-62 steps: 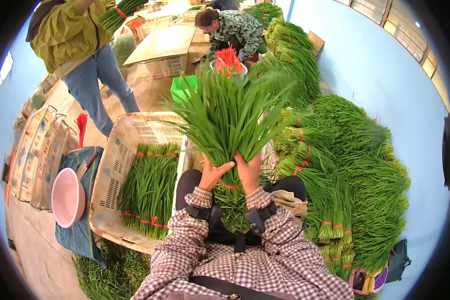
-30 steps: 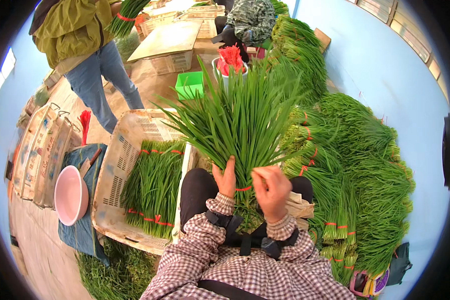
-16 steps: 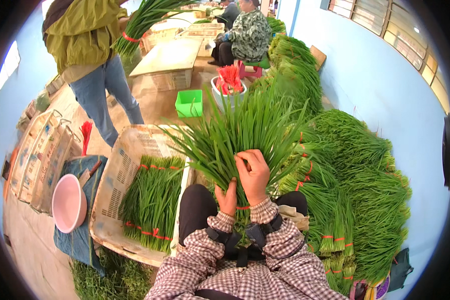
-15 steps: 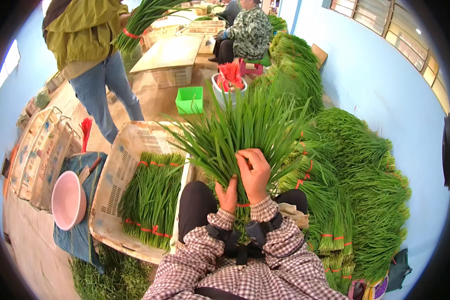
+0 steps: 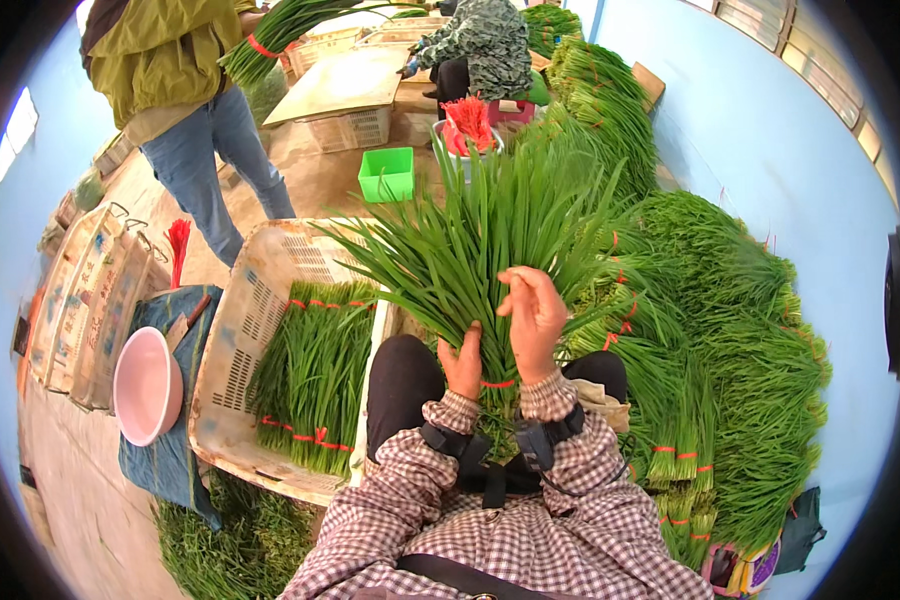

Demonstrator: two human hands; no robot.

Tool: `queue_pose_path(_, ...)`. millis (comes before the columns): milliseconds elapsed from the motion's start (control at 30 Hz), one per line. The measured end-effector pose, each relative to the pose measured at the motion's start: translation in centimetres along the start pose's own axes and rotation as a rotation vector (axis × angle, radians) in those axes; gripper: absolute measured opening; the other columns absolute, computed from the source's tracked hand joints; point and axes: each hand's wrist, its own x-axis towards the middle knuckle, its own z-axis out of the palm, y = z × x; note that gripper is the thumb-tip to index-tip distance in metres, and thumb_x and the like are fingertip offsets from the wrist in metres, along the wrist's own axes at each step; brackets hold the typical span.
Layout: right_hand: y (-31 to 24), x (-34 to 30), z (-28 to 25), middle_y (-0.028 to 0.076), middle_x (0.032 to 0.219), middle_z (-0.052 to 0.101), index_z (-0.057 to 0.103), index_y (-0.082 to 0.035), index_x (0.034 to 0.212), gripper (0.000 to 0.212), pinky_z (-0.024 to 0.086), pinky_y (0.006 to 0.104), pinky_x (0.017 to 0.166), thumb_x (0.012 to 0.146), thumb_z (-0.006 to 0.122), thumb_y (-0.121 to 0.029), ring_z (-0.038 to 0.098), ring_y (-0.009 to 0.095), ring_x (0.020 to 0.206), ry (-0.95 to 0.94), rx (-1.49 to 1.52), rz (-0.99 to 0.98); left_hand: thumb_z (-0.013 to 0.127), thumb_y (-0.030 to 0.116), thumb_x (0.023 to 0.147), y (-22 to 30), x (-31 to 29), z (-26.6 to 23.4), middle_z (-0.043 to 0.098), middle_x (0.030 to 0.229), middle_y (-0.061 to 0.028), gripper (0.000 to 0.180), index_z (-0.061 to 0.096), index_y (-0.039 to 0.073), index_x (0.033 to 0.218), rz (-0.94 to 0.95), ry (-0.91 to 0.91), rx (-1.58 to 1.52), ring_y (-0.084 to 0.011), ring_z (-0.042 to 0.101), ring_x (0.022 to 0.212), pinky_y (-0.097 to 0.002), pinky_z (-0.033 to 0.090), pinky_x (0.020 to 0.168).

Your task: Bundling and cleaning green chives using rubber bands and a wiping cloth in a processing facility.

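Between my knees stands a big bundle of garlic chives [image 5: 470, 245], its leaves fanned out at the top and a red tie [image 5: 497, 384] round its lower part. My left hand [image 5: 462, 360] grips the left side of this bundle, thumb pointing up along the leaves. My right hand [image 5: 537, 318] is raised at the right front of the leaves, its fingers curled and thumb pressed to them in a pinch. Whether a thin leaf is in that pinch is too small to tell.
On my left, a white plastic crate [image 5: 220, 400] holds tied chives. Beside it are a pink basin [image 5: 148, 387] and a knife [image 5: 186, 322] on blue cloth. Chives are heaped [image 5: 730, 350] along the right wall. Ahead sits a green box [image 5: 386, 175]; two people work beyond.
My right hand has pulled back a little from the leaves, to the right. My left hand keeps its grip. The seated person ahead has bent forward, and the view has shifted slightly.
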Motion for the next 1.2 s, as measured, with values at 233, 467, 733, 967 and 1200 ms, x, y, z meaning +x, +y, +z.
queue_pose_path(233,-6.3,-2.7,-7.1,0.006,0.107,0.067,0.072,-0.010,0.098,0.020,0.052,0.0337,0.069,0.081,0.071,-0.020,0.066,0.025,0.076,-1.091,-0.240,-0.018,0.064,0.016,0.091,0.6,1.3,-1.1,0.061,0.101,-0.0020,0.021,0.058,0.002,0.106,0.008,0.028,0.044,-0.0134,0.055,0.086,-0.0315,0.046,0.074)
queue_pose_path(467,-3.9,-3.2,-5.6,0.011,0.089,0.068,0.067,-0.005,0.106,0.018,0.052,0.0351,0.062,0.089,0.063,-0.011,0.066,0.028,0.071,-0.545,-0.415,-0.082,0.065,0.012,0.090,2.1,2.0,-0.3,0.061,0.099,-0.0021,0.022,0.056,0.003,0.108,-0.028,0.115,-0.039,-0.0141,0.055,0.088,-0.0308,0.044,0.078)
queue_pose_path(733,2.6,-1.4,-2.7,0.011,0.086,0.071,0.065,0.000,0.107,0.020,0.050,0.0313,0.056,0.095,0.053,-0.009,0.066,0.016,0.063,-0.188,-0.466,0.132,0.063,0.012,0.091,2.4,1.5,-0.4,0.061,0.100,-0.0012,0.021,0.056,0.005,0.109,-0.015,0.097,-0.069,-0.0138,0.056,0.086,-0.0320,0.048,0.071)
queue_pose_path(967,1.8,-2.1,-2.5,0.002,0.095,0.066,0.068,-0.009,0.095,0.011,0.049,0.0331,0.058,0.085,0.066,-0.013,0.064,0.022,0.064,-0.206,-0.517,0.072,0.063,0.013,0.091,2.3,1.4,0.0,0.061,0.098,-0.0012,0.017,0.056,0.004,0.105,-0.038,0.081,-0.093,-0.0137,0.057,0.085,-0.0314,0.047,0.070)
queue_pose_path(1200,1.9,-1.8,-1.8,0.002,0.098,0.064,0.069,-0.008,0.096,0.017,0.049,0.0329,0.060,0.082,0.070,-0.017,0.063,0.022,0.066,-0.211,-0.599,0.170,0.063,0.011,0.091,2.1,1.2,0.4,0.062,0.101,-0.0026,0.020,0.057,0.003,0.108,-0.066,0.106,-0.132,-0.0143,0.058,0.088,-0.0310,0.047,0.074)
